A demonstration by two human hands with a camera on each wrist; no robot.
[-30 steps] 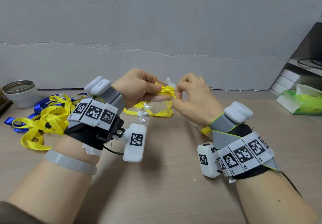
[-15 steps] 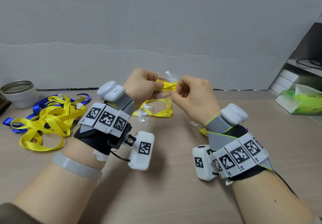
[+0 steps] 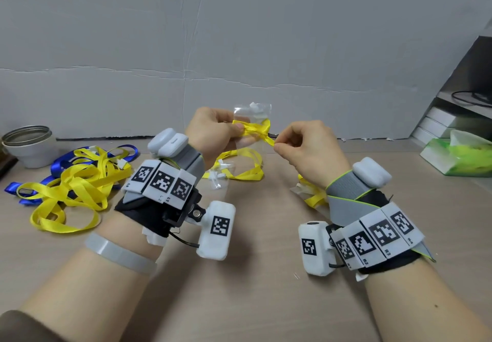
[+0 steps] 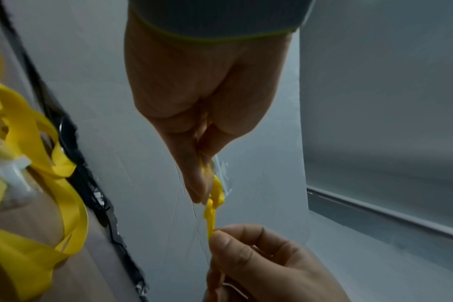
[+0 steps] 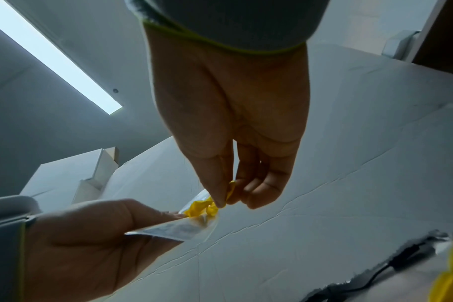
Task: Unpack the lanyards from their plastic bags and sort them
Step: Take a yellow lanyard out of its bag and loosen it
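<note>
- Head view: your left hand [image 3: 213, 131] holds the clear plastic bag [image 3: 251, 114] and the bunched end of a yellow lanyard [image 3: 253, 130] above the table [image 3: 253, 301], thumb pressed on the ribbon. Your right hand [image 3: 306, 150] pinches the ribbon's free tip between thumb and forefinger, just beside the left hand. A loose lanyard [image 3: 239, 174] lies on the table below the hands, the sorted pile of yellow and blue lanyards [image 3: 72, 184] lies well to the left near a metal cup [image 3: 29, 144], and a green tissue pack [image 3: 463, 155] sits at the far right.
- Left wrist view: your left fingers [image 4: 194, 173] are closed on the crumpled ribbon [image 4: 215, 196]; the right thumb and forefinger [image 4: 233, 245] nip its lower tip. The bag shows only as a faint clear edge here.
- Right wrist view: your right fingertips [image 5: 220, 196] hold a very small bite of ribbon [image 5: 202, 206] where it leaves the bag's mouth [image 5: 181, 228], which the left hand [image 5: 78, 245] grips.
- Risks, as I judge them: that small bite may slip off the smooth ribbon if you pull fast. If your left thumb clamps the ribbon as well as the bag, the pull will stretch or tear the plastic rather than free the lanyard. The white clip inside could snag at the mouth.
</note>
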